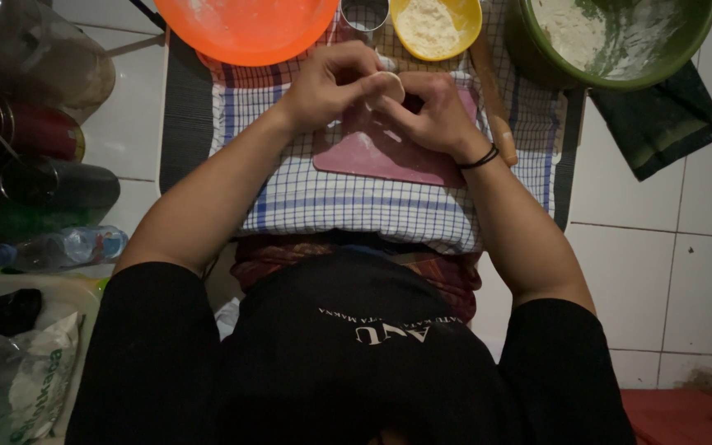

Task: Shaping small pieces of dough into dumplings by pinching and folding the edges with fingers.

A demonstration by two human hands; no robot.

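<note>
Left hand (331, 82) and right hand (430, 111) both pinch a small pale dough round (389, 82); uneven pressure would likely tear it.

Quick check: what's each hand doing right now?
Left hand: closed, pinching the small dough round.
Right hand: closed, pinching the same dough round from the other side.

Orange bowl (245, 29): top cut off by frame edge. Green bowl (620, 41): likewise cut. Dough piece (389, 82): mostly hidden behind fingers (372, 78). Pink board (381, 152): partly covered by both hands. Dark containers (35, 165) at left: too dim to identify.
</note>
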